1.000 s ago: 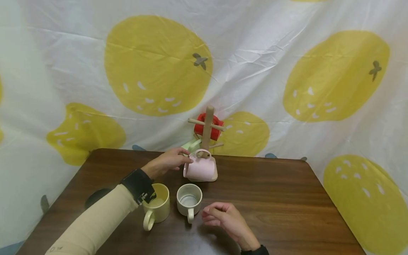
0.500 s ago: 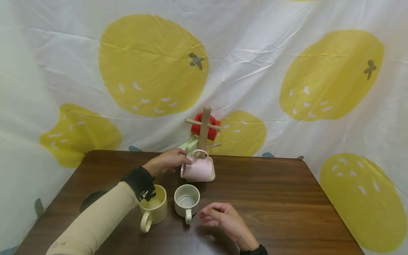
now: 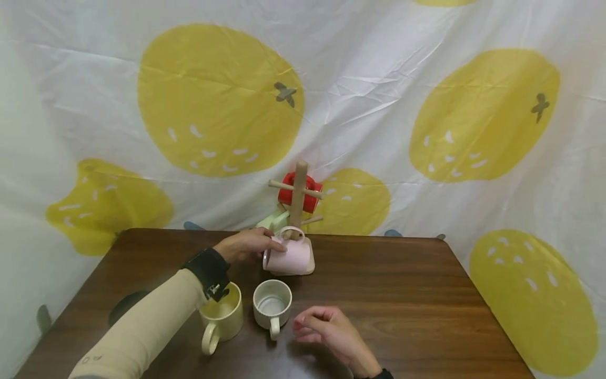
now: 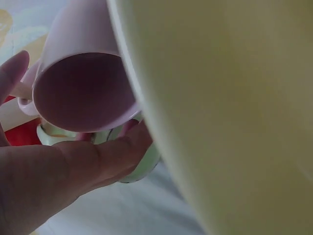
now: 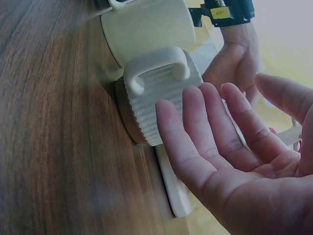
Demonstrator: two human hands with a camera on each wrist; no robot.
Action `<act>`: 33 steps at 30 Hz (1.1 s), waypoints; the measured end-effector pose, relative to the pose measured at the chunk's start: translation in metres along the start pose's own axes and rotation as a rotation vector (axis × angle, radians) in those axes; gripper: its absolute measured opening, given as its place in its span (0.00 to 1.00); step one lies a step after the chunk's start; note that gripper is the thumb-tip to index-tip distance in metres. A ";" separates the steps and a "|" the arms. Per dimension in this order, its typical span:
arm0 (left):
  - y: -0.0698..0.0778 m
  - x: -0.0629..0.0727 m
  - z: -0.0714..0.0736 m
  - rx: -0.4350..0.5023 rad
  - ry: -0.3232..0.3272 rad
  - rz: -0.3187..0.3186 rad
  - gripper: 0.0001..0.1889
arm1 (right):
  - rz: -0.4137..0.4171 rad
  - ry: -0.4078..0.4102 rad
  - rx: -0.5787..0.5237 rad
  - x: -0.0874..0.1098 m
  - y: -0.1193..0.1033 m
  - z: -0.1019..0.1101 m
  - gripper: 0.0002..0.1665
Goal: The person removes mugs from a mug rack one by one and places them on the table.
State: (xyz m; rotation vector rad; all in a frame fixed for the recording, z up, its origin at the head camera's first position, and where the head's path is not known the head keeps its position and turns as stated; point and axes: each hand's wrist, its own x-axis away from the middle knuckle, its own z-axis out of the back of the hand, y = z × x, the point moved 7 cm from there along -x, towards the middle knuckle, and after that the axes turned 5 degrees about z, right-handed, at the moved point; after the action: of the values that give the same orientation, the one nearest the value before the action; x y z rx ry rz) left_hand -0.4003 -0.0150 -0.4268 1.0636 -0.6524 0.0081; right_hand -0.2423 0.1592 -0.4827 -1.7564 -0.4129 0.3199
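A pink mug (image 3: pixel 290 259) lies sideways at the front of a wooden mug tree (image 3: pixel 298 192), its handle by a low peg. My left hand (image 3: pixel 248 244) is around the mug's mouth end. In the left wrist view the thumb (image 4: pixel 13 73) is beside the handle, and the fairly straight fingers (image 4: pixel 105 156) pass below the rim; firm contact cannot be made out. My right hand (image 3: pixel 331 331), fingers loosely bent, holds nothing beside an upright ribbed off-white mug (image 3: pixel 262 315). Under my left forearm stands a pale yellow mug (image 3: pixel 227 320).
A red mug (image 3: pixel 285 196) hangs high on the mug tree. Behind my left hand, a light green mug (image 3: pixel 271 221) is on its lower left. A dark round object (image 3: pixel 124 305) is partly behind my left sleeve. A lemon-print cloth (image 3: pixel 360 116) hangs behind the brown table (image 3: pixel 402 295).
My left hand has shifted slightly right, with its thumb farther over the pink mug. The mugs and my right hand keep their places; the head view has turned a little.
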 end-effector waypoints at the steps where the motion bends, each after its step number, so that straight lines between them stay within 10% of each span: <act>1: -0.001 -0.002 -0.001 0.015 -0.013 0.008 0.37 | 0.000 0.001 0.000 0.000 0.000 0.000 0.08; 15: -0.008 -0.013 -0.015 0.114 -0.122 0.013 0.43 | -0.009 0.009 -0.002 0.000 0.000 0.002 0.07; 24: -0.011 -0.013 -0.014 0.028 -0.086 -0.005 0.46 | -0.017 0.008 0.005 0.001 0.000 0.002 0.10; 33: -0.015 -0.017 -0.017 0.174 -0.059 -0.012 0.41 | -0.019 -0.005 0.000 0.000 0.002 0.001 0.08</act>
State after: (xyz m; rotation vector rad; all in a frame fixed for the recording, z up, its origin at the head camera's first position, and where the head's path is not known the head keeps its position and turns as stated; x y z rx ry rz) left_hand -0.4011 -0.0033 -0.4527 1.2388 -0.7083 0.0234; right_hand -0.2422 0.1596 -0.4850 -1.7513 -0.4330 0.3111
